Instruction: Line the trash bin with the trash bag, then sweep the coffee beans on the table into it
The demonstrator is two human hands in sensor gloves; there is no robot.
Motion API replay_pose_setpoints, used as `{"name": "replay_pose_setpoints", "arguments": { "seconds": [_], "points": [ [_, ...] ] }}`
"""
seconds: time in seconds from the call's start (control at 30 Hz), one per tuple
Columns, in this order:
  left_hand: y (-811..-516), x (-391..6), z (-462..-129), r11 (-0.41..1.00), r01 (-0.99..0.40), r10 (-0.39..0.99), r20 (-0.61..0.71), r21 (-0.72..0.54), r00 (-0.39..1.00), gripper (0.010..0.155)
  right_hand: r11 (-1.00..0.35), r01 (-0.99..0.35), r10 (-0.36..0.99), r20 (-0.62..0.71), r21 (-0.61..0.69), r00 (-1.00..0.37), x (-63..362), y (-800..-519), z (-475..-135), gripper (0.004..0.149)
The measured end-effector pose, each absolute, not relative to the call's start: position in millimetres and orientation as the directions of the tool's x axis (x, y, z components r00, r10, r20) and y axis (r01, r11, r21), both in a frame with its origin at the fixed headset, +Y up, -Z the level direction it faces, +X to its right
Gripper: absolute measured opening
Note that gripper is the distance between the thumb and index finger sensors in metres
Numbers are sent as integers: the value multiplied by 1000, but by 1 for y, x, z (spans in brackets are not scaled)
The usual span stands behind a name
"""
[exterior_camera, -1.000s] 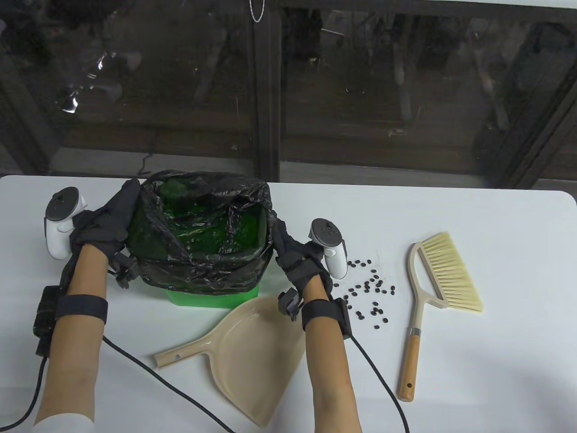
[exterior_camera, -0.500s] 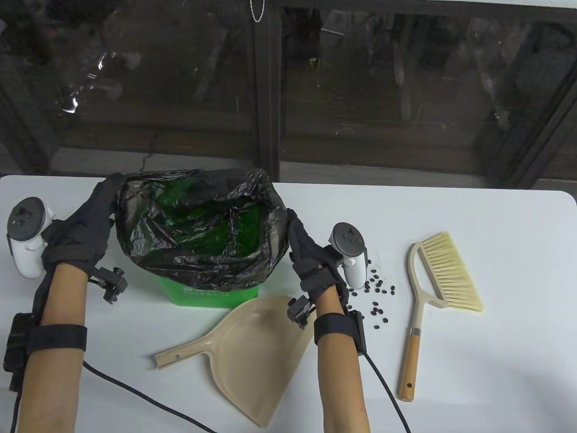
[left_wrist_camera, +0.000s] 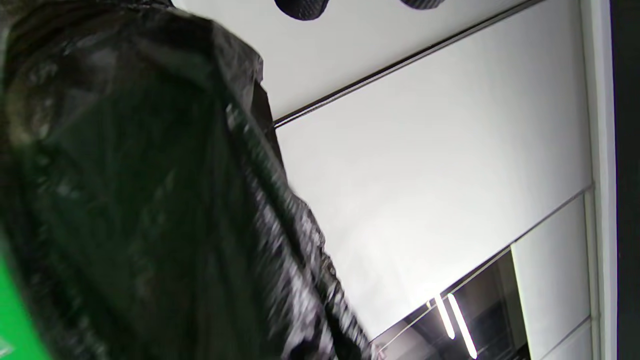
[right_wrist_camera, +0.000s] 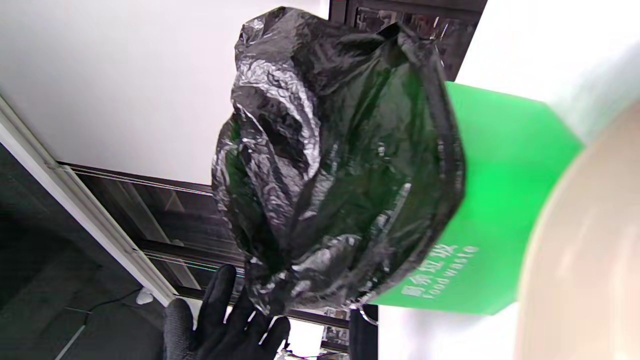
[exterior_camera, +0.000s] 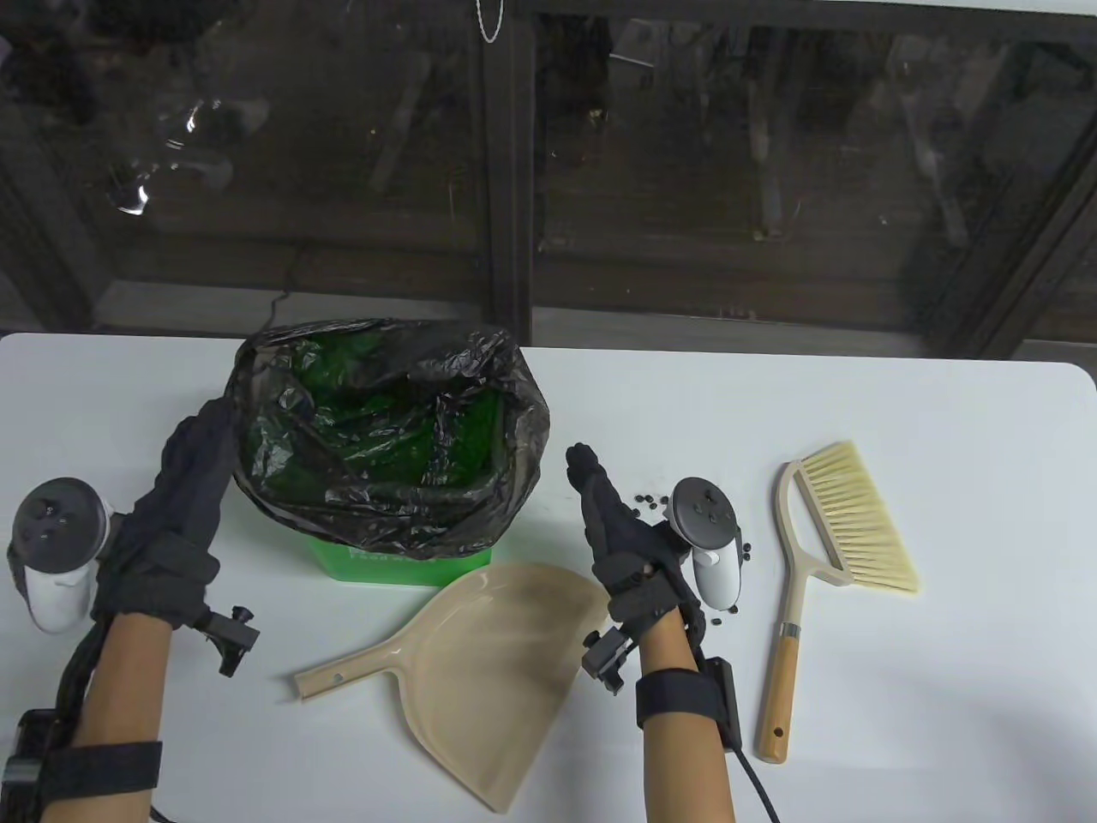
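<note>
A green trash bin [exterior_camera: 403,567] stands at the table's left middle, lined with a black trash bag [exterior_camera: 514,429] whose rim is folded out over the bin's edge. My left hand [exterior_camera: 206,463] lies with straight fingers along the bag's left side, touching it. Off to the bag's right, my right hand [exterior_camera: 600,506] has straight fingers and holds nothing. Coffee beans [exterior_camera: 651,501] lie scattered around the right hand's tracker. The right wrist view shows the bag [right_wrist_camera: 340,165] draped over the green bin [right_wrist_camera: 500,200]. The left wrist view is filled by blurred bag [left_wrist_camera: 150,200].
A beige dustpan [exterior_camera: 480,660] lies in front of the bin, its handle pointing left. A hand brush [exterior_camera: 848,523] with a wooden handle lies to the right of the beans. The table's far edge meets dark glass panels.
Both hands have come off the bag's rim and drawn back toward the near edge. The right hand has moved right, clear of the bag. The bag's rim now hangs over the bin.
</note>
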State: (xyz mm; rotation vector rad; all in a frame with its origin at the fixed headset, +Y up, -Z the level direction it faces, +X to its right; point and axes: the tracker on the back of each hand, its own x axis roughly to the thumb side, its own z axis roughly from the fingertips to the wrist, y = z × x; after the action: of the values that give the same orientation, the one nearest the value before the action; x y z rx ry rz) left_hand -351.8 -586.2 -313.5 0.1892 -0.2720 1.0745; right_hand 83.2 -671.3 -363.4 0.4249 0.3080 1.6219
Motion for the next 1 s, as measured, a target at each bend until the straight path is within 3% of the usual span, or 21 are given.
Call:
{"name": "replay_pose_setpoints", "arguments": {
  "seconds": [0.23,0.37,0.6,1.0],
  "points": [
    [-609,-319,-291,627,-777,711,368,55,600,71,-309,-871,951,157,382,-268,100,-684,-337,83],
    [-619,-302,-279,720,-675,568,420,163,707,70,-402,-855,915,172,327,-364,116,-695,-324,84],
    [-630,-288,-259,777,-600,464,472,190,750,70,-595,-760,804,210,262,-557,145,-702,-311,85],
    [-644,-257,-240,884,-409,230,551,227,802,71,-714,-685,698,202,140,-687,178,-714,-300,86]
  ]
}}
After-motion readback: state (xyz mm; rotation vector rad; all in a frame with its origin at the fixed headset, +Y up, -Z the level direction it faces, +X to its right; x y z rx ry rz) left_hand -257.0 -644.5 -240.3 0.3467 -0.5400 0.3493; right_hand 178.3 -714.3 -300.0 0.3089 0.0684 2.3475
